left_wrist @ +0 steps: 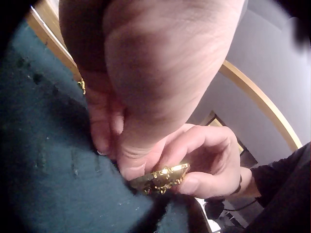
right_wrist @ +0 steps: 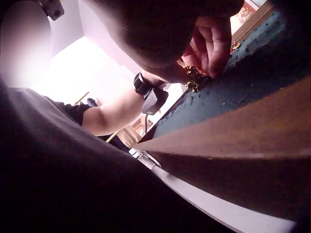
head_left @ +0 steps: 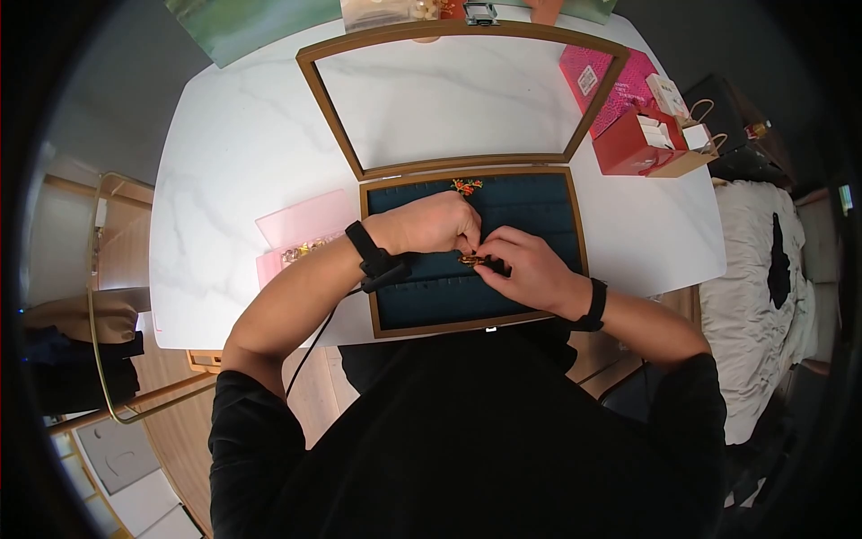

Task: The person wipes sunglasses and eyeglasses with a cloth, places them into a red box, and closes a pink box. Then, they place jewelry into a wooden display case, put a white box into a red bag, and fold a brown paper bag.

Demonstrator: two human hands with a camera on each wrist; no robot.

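A small gold brooch with raised, beaded-looking details is low over the dark teal padded lining of a wooden display case. My right hand pinches it between thumb and fingers from the right. From the other side, my left hand reaches down with bent fingers, its thumb tip at the brooch's near end in the left wrist view. The left fingertips are close to the lining. Another brooch, red, green and gold, lies at the lining's far edge.
The case's framed glass lid stands raised behind. Left of the case, a pink box holds shiny pieces. At the back right are a red gift bag and a magenta box on the white marbled table.
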